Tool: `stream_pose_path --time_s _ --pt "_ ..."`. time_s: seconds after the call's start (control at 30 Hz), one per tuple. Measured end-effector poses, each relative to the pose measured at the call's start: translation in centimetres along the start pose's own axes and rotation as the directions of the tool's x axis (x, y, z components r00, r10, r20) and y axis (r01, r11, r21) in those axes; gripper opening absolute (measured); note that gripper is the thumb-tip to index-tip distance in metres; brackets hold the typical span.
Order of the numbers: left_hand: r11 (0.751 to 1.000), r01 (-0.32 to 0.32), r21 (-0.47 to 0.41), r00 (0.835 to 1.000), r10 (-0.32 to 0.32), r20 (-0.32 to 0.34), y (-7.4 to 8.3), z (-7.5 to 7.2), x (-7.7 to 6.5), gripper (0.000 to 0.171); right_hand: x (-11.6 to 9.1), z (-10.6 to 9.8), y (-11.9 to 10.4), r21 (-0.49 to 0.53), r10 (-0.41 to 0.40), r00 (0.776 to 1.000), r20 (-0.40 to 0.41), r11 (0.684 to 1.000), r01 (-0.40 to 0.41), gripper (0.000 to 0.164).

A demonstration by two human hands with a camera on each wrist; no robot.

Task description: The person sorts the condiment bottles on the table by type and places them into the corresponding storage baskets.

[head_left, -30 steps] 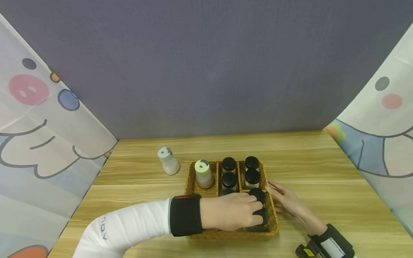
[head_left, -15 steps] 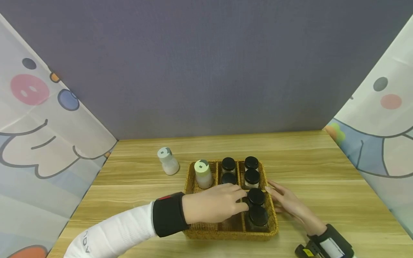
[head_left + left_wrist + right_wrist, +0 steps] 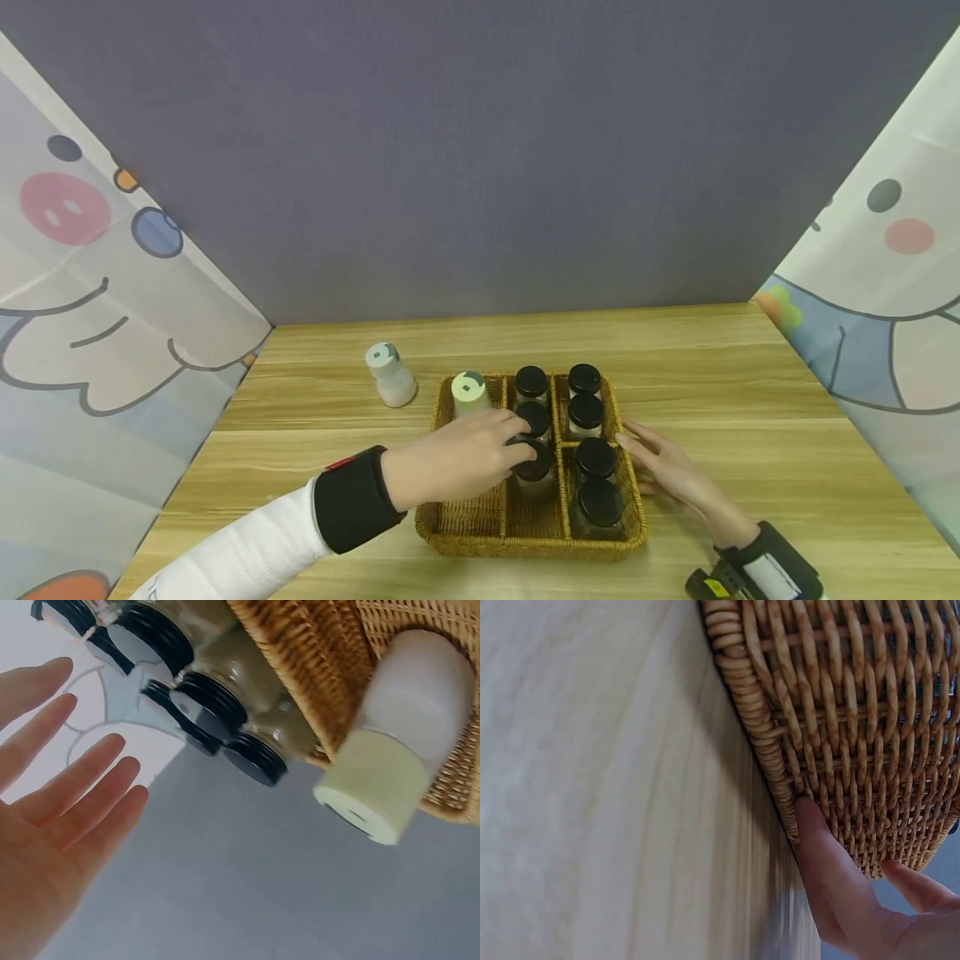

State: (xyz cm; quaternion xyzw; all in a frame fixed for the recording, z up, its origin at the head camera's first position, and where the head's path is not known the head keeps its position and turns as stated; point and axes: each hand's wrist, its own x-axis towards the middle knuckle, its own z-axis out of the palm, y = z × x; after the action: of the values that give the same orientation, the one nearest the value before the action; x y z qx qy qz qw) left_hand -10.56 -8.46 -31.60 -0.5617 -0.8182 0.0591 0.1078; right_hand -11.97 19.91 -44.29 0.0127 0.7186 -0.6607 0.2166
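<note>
My left hand (image 3: 461, 457) is over the left part of a woven basket (image 3: 532, 546), its fingertips overlapping the middle row's black-lidded jars (image 3: 534, 465) in the head view. In the left wrist view its fingers are spread and hold nothing. Under it, partly hidden, a bottle with a pale green cap (image 3: 375, 784) stands in the left compartment. The right front compartment contains two black-lidded jars (image 3: 600, 502), and two more jars (image 3: 586, 412) stand behind them. My right hand (image 3: 667, 471) rests against the basket's right side, fingertips touching the wicker (image 3: 855, 750).
A white-capped bottle (image 3: 393, 377) stands on the wooden table (image 3: 315, 442), behind and left of the basket. A grey panel (image 3: 480, 167) rises at the table's back edge. Cartoon-printed sheets (image 3: 75, 292) flank both sides.
My left hand has moved left, away from the right front jars to the basket's left and middle part. Those jars show fully now. My right hand has stayed at the basket's side.
</note>
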Motion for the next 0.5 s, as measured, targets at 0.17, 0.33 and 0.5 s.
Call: stream_pose_path --time_s 0.17,0.33,0.5 --pt "0.999 0.044 -0.017 0.997 -0.045 -0.061 -1.0 0.3 -0.8 0.027 -0.1 0.0 -0.1 -0.008 -0.001 1.000 0.000 1.000 0.001 0.067" --pt "0.993 0.095 -0.064 0.989 -0.101 -0.104 -2.3 0.7 -1.5 0.026 -0.2 0.0 -0.1 -0.022 0.005 1.000 -0.007 1.000 -0.005 0.067" --pt "0.983 0.150 -0.104 0.978 -0.163 -0.132 -3.5 1.0 -2.4 0.027 -0.1 0.1 -0.2 -0.009 0.016 1.000 -0.016 1.000 -0.016 0.068"
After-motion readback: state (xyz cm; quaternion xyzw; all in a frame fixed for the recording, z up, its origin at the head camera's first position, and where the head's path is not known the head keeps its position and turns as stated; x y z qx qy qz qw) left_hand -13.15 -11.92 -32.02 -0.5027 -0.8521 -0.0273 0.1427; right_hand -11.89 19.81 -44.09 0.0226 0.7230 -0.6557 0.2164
